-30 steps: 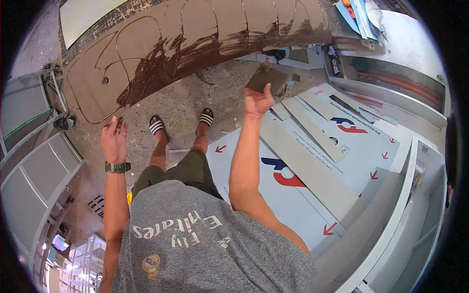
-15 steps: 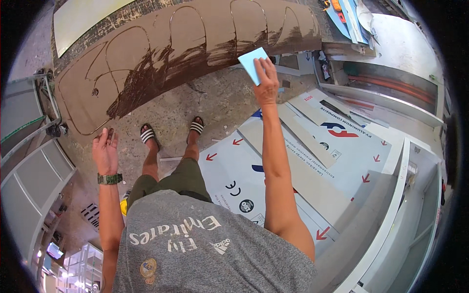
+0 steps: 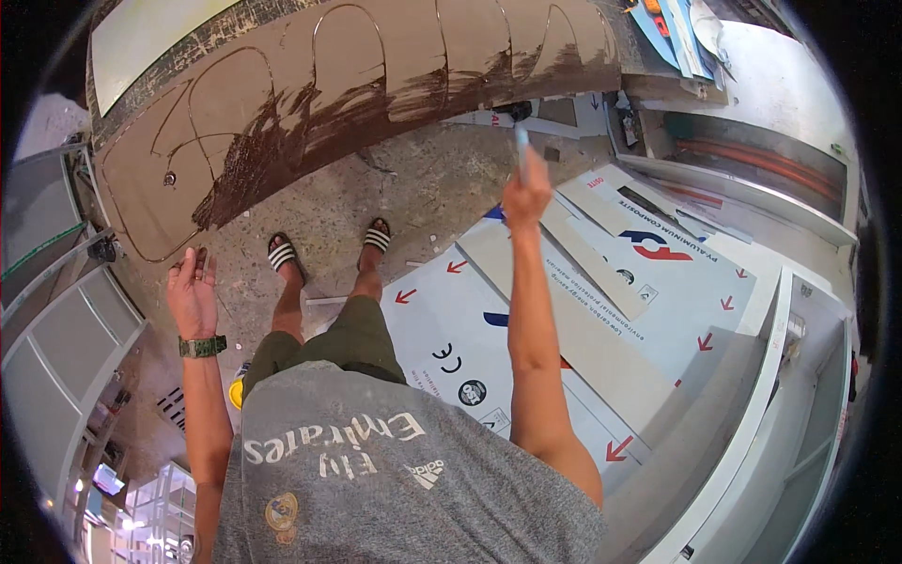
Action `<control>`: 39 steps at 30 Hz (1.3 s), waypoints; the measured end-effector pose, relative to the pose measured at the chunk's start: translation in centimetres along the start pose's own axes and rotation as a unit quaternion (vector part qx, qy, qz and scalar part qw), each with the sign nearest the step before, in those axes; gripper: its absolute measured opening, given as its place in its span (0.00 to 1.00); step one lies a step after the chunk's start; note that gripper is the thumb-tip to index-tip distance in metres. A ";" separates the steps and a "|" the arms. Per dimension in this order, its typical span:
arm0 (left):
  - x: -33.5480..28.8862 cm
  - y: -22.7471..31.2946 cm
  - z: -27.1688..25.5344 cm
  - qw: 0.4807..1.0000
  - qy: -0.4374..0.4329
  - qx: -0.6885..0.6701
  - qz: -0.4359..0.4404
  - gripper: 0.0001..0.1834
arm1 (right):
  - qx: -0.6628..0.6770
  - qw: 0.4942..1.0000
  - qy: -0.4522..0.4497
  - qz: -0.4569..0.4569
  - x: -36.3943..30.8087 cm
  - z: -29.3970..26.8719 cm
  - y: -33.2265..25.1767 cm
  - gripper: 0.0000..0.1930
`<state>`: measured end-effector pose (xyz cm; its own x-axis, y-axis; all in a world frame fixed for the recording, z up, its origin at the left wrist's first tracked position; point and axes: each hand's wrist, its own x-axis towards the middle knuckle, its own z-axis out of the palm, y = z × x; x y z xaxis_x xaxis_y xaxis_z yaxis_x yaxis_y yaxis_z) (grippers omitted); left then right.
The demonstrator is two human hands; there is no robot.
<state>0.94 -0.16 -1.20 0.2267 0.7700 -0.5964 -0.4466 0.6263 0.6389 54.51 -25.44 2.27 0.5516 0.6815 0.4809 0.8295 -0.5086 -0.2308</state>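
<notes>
The person's left arm (image 3: 209, 414) stretches away from the near edge along the left side, almost straight. The left hand (image 3: 194, 305) is loosely open, palm up, fingers slightly curled and pointing to the far side. On the right, the right arm (image 3: 538, 367) reaches forward with a slight bend. The right hand (image 3: 528, 195), farther away and blurred, has its fingers closed in a grip.

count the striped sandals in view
2: the left sandal and the right sandal, both worn, on the floor between the smeared brown panel and the green shorts. Others could be hidden behind the panel.
</notes>
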 end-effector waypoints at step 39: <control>-0.5 0.1 1.5 1.000 0.018 0.001 0.020 0.04 | -0.101 0.987 -0.090 0.087 12.1 -1.0 -4.4 0.05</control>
<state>2.09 -0.30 -0.14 0.1776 0.7897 -0.5873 -0.4527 0.5954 0.6637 57.43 -15.44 9.99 0.7061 0.6473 0.2872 0.6962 -0.7088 -0.1141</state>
